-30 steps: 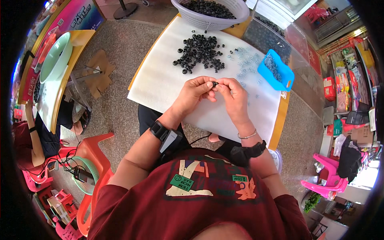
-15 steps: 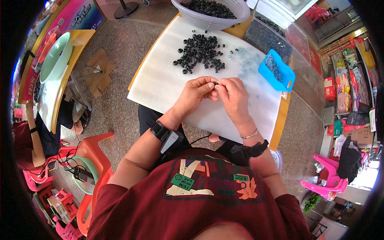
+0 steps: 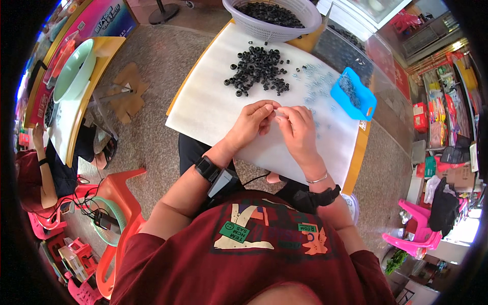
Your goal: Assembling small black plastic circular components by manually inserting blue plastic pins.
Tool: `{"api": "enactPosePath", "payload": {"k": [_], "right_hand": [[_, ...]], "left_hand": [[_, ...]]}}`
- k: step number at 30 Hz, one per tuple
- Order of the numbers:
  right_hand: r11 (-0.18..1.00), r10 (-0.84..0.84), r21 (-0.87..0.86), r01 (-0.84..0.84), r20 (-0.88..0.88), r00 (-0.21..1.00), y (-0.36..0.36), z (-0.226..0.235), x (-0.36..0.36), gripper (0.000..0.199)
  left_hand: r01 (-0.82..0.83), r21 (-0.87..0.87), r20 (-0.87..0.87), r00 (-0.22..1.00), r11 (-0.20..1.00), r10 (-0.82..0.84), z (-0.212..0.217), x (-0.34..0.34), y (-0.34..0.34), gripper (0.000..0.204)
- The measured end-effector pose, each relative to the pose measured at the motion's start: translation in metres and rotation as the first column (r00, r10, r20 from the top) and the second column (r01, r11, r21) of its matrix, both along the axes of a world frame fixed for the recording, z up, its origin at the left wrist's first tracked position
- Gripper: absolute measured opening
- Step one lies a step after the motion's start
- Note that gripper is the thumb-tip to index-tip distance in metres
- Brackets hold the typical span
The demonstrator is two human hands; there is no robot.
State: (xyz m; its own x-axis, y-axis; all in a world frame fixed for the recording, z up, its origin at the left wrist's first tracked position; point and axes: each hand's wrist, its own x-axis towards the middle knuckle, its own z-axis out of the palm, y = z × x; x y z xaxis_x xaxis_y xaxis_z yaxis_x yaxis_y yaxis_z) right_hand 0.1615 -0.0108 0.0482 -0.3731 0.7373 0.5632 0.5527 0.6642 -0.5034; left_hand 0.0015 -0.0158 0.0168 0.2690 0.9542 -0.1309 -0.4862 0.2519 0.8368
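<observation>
Above the white-topped table (image 3: pixel 203 112), my left hand (image 3: pixel 252 123) and my right hand (image 3: pixel 298 128) meet fingertip to fingertip, each closed in a pinch. Whatever lies between their fingers is too small and too covered to name. Just beyond them is a loose pile of small black ring-shaped parts (image 3: pixel 258 68). To the right of that pile, small clear bluish pieces (image 3: pixel 317 81) are scattered on the white surface. A bright blue plastic basket (image 3: pixel 363 104) holding more of the bluish pieces stands at the table's right edge.
A pale purple colander (image 3: pixel 269 33) full of black parts sits at the table's far edge, beside a clear plastic bin (image 3: pixel 340 51). Left are an orange chair (image 3: pixel 127 203) and another table with a green bowl (image 3: pixel 76 71), where a person sits. Pink stools (image 3: pixel 419 223) stand right.
My fingertips have drawn slightly apart, and the small dark piece that showed between them is no longer plain to see. The whole view has shifted a little.
</observation>
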Motion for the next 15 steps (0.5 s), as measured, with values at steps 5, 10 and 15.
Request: {"api": "enactPosePath", "payload": {"k": [5,10,15], "right_hand": [[1.0,-0.011,-0.017,0.011,-0.003,1.0,-0.001,-0.006,0.002,0.011],[0.998,-0.017,-0.059,0.015,-0.029,0.999,0.0,-0.004,0.002,0.012],[0.999,0.035,0.001,-0.035,0.095,0.995,0.004,0.013,-0.007,0.014]], "left_hand": [[-0.039,-0.039,0.076,0.996,0.998,0.042,-0.006,-0.001,0.001,0.021],[-0.025,-0.013,0.061,0.998,1.0,0.026,-0.008,-0.002,0.002,0.021],[0.017,0.104,0.031,0.999,0.994,-0.021,-0.005,0.002,-0.002,0.029]]}}
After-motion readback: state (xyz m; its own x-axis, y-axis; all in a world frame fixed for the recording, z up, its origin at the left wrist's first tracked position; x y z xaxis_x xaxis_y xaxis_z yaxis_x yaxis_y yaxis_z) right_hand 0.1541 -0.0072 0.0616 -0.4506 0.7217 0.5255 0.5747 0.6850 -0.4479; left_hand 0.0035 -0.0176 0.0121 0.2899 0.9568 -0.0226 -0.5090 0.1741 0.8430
